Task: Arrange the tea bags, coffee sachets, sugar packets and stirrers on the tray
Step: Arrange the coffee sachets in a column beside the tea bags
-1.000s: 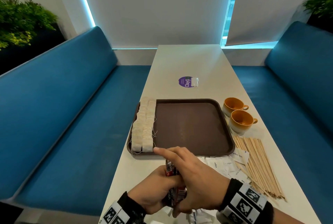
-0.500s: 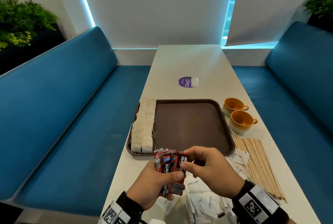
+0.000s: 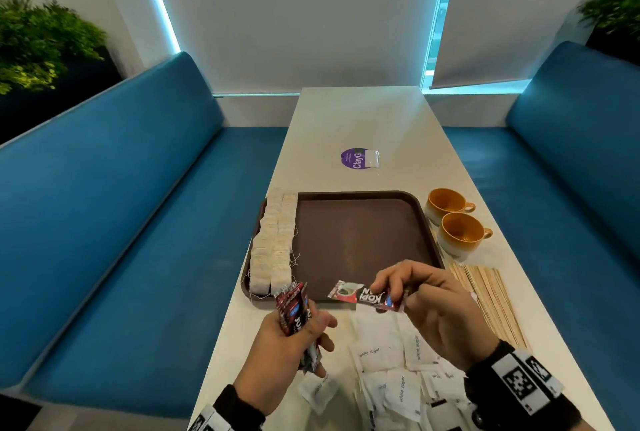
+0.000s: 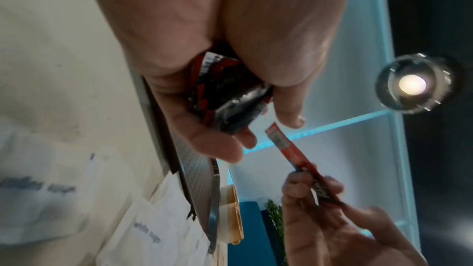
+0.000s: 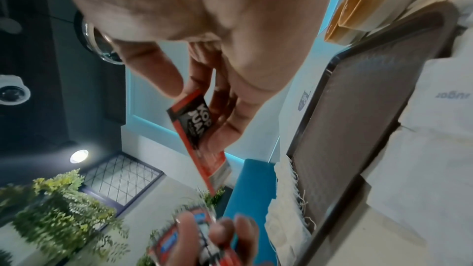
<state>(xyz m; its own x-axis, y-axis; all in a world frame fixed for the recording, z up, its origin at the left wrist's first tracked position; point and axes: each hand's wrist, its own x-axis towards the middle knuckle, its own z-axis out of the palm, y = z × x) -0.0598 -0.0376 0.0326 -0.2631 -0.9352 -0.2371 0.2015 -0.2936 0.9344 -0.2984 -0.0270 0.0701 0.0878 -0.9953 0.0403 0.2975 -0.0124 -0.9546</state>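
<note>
One coffee sachet drawn off the stack, ready for the tray.

The right hand [image 3: 436, 309] pinches a single coffee sachet [image 3: 367, 297] flat above the tray's near rim, likely so it can be laid beside the tea bags [image 3: 273, 240] lined along the tray [image 3: 363, 193]'s left side. The left hand [image 3: 287, 344] clasps the remaining sachets [image 3: 292, 306] upright as a supply. Sugar packets [image 3: 391, 354] lie loose at the desk's near edge, stirrers [image 3: 485, 299] toward its right edge.

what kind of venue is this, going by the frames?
Probably a cafe or office pantry booth: blue padded bench seats flank a long white table, with orange cups, a brown serving tray and potted greenery alongside.
</note>
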